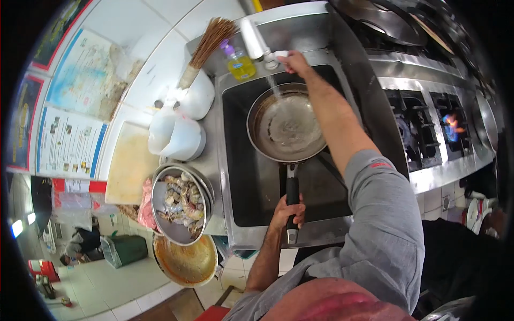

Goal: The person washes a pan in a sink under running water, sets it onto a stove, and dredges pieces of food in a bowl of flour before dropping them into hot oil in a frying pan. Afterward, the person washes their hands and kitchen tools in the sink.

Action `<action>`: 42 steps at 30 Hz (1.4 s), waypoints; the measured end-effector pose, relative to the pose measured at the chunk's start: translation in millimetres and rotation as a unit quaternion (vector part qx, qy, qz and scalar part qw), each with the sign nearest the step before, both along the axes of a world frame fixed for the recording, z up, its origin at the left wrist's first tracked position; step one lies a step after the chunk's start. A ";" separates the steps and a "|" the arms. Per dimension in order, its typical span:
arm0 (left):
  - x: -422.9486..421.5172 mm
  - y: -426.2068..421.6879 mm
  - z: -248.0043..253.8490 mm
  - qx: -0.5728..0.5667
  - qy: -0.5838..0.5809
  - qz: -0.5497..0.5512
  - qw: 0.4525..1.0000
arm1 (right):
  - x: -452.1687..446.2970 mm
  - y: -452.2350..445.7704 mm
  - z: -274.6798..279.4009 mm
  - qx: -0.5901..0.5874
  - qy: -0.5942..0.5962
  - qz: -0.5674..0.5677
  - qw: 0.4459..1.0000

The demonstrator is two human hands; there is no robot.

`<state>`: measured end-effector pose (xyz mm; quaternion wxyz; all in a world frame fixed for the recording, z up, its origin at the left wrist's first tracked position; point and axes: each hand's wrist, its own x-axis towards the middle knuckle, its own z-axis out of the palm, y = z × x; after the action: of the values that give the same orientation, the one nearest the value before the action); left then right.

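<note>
A frying pan (pixel 289 125) is held over the dark sink basin (pixel 251 198), its black handle pointing toward me. My left hand (pixel 288 212) is wrapped round that handle. Water runs from the white faucet (pixel 256 40) into the pan and ripples over its bottom. At the faucet's end, my right hand (pixel 292 62) has its fingers closed on the white tap lever.
Left of the sink stand a metal bowl of shrimp (pixel 184 203), a white cutting board (pixel 128 160), a cut plastic jug (pixel 176 136), a yellow soap bottle (pixel 241 67) and a straw brush (pixel 211 43). A stove burner flame (pixel 453 126) burns at the right.
</note>
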<state>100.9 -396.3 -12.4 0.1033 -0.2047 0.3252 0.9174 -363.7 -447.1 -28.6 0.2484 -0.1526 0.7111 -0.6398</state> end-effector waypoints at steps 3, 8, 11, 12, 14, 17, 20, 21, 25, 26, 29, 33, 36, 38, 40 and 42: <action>8.3 3.4 10.0 0.013 0.012 -0.016 1.000 | 19.0 -7.6 20.0 0.056 -0.101 -0.098 0.988; 26.2 9.1 39.2 0.046 0.031 -0.031 0.998 | 37.2 77.5 155.1 0.336 0.312 0.041 0.888; 37.2 8.0 63.6 0.019 -0.012 -0.038 0.999 | 45.6 162.2 228.1 0.380 0.522 0.015 0.763; 40.7 8.9 72.8 -0.011 -0.047 -0.030 0.998 | 35.6 193.3 230.9 0.319 0.587 -0.034 0.743; 50.9 14.1 95.7 0.125 -0.027 -0.010 0.992 | 109.5 273.3 263.9 0.103 0.587 -0.100 0.796; 63.4 26.5 133.7 0.091 0.045 -0.026 0.994 | 191.6 385.9 236.7 -0.018 0.400 -0.312 0.861; 65.0 33.8 146.4 0.088 0.156 -0.092 0.980 | 223.7 498.5 107.8 0.020 0.360 -0.557 0.748; 65.3 43.5 159.0 0.096 0.163 -0.088 0.978 | 258.2 516.1 74.0 0.089 0.283 -0.615 0.730; 64.7 83.8 194.2 0.106 0.199 -0.077 0.971 | 309.5 550.0 -169.5 0.039 -0.053 -0.654 0.754; 61.5 95.6 201.2 0.108 0.211 -0.076 0.969 | 330.4 533.2 -164.5 -0.091 -0.250 -0.540 0.798; 51.1 133.7 217.2 0.158 0.233 -0.058 0.958 | 334.3 487.3 -214.0 -0.206 -0.441 -0.387 0.783; 42.3 172.5 226.4 0.162 0.230 -0.073 0.957 | 331.6 454.9 -209.6 -0.351 -0.467 -0.355 0.730; 31.3 196.9 220.3 0.150 0.249 -0.139 0.947 | 336.5 448.2 -208.9 -0.382 -0.420 -0.389 0.725; 26.3 217.7 221.4 0.151 0.224 -0.128 0.954 | 341.0 447.4 -201.8 -0.386 -0.385 -0.407 0.733; 20.2 237.4 220.4 0.142 0.202 -0.126 0.961 | 342.0 448.9 -198.9 -0.317 -0.326 -0.438 0.775; 13.9 255.1 215.8 0.142 0.184 -0.135 0.963 | 340.1 449.9 -193.5 -0.355 -0.336 -0.446 0.749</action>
<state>114.9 -141.2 203.3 0.1922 0.0305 0.2296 0.9536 -23.6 2.8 -222.2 0.0854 0.3299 0.2902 -0.8942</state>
